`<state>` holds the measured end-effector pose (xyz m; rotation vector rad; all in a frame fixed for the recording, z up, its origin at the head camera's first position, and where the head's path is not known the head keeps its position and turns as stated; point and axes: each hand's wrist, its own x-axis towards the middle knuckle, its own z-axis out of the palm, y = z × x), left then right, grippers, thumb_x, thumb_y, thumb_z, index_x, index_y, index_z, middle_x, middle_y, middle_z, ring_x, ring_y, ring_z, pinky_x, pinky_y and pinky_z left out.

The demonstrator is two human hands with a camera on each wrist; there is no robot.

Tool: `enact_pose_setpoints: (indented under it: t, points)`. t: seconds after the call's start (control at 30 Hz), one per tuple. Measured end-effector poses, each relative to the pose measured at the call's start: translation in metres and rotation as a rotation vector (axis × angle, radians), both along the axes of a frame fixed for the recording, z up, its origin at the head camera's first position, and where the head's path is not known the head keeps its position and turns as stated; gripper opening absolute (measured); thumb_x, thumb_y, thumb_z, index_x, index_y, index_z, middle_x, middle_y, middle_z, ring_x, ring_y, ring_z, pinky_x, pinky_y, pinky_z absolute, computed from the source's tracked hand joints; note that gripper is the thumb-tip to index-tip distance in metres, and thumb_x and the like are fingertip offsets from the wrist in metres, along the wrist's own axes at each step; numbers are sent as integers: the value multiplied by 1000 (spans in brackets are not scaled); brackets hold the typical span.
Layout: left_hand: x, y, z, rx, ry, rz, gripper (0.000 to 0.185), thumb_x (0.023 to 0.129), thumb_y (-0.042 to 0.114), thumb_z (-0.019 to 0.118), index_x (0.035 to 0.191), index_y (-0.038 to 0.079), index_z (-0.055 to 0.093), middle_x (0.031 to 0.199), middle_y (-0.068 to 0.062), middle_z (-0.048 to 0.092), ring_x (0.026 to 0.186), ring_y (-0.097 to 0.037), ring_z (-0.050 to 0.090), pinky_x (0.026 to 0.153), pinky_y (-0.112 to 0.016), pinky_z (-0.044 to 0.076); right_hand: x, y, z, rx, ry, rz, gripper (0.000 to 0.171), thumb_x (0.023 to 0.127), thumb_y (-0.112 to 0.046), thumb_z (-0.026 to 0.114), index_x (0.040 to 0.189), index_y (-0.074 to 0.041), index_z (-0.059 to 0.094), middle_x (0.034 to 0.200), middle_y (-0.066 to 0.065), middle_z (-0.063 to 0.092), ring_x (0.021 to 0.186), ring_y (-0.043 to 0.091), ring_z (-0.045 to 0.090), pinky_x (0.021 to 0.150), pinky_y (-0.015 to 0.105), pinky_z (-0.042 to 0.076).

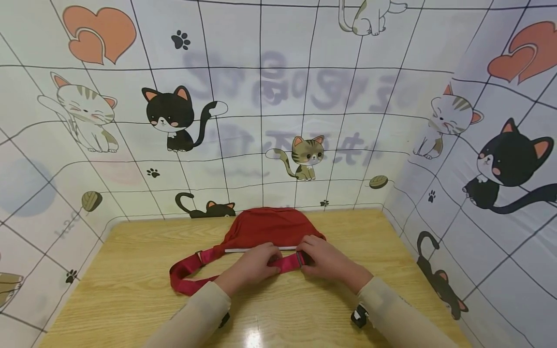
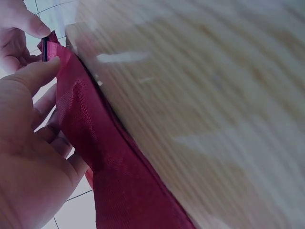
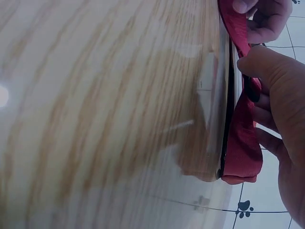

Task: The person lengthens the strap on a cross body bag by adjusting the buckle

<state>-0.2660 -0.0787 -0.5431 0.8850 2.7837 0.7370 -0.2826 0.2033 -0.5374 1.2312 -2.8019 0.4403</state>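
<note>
A red waist bag [image 1: 274,227] lies near the back edge of the table, its pale zip toward me. From its left end a dark pink strap [image 1: 184,273] loops round to the front. My left hand [image 1: 256,263] pinches this strap between thumb and fingers, just in front of the bag. On the right, my right hand [image 1: 324,258] grips the strap at its dark slider buckle [image 1: 300,259]. A short flat stretch of strap spans the two hands. In the right wrist view the thumb presses on the dark buckle [image 3: 251,88].
The wooden table [image 1: 143,246] has a glossy top. A white cloth [image 1: 243,96] printed with grid lines and cartoon cats stands behind it and along both sides. Small dark wrist devices [image 1: 359,316] hang under the sleeves.
</note>
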Motion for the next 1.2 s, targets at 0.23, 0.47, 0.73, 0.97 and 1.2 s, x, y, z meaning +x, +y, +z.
enact_pose_setpoints:
  t: [0.23,0.47,0.73,0.97,1.2]
  points:
    - [-3,2,0,97,6,27,15,100,26,85,111,22,76,100,10,65,90,-10,62,83,-30,55,3,-1,6,-68,15,5,42,90,-23,89,126,-17,68,120,-6,60,110,11,55,96,35,55]
    - [-3,3,2,181,-31,56,11,102,25,83,110,26,75,100,14,65,90,-8,62,81,-29,55,5,-1,10,-106,38,17,43,90,-21,89,126,-17,68,122,-7,59,112,10,54,96,34,55]
    - [3,2,12,293,-84,87,14,104,21,81,115,25,74,102,12,68,92,-10,65,83,-33,56,8,-1,18,-166,89,44,44,89,-18,89,127,-14,68,121,-4,62,110,12,56,93,34,57]
    - [5,2,14,357,-111,78,12,105,17,79,114,24,74,100,10,67,86,-12,63,75,-31,56,10,-1,20,-193,102,63,43,90,-18,90,127,-14,69,122,-5,62,112,12,57,92,34,57]
    - [3,3,11,414,-169,81,11,107,15,75,112,25,74,101,11,71,90,-11,66,80,-31,57,12,-1,23,-218,119,75,44,90,-19,91,128,-13,69,123,-3,62,113,12,57,93,35,57]
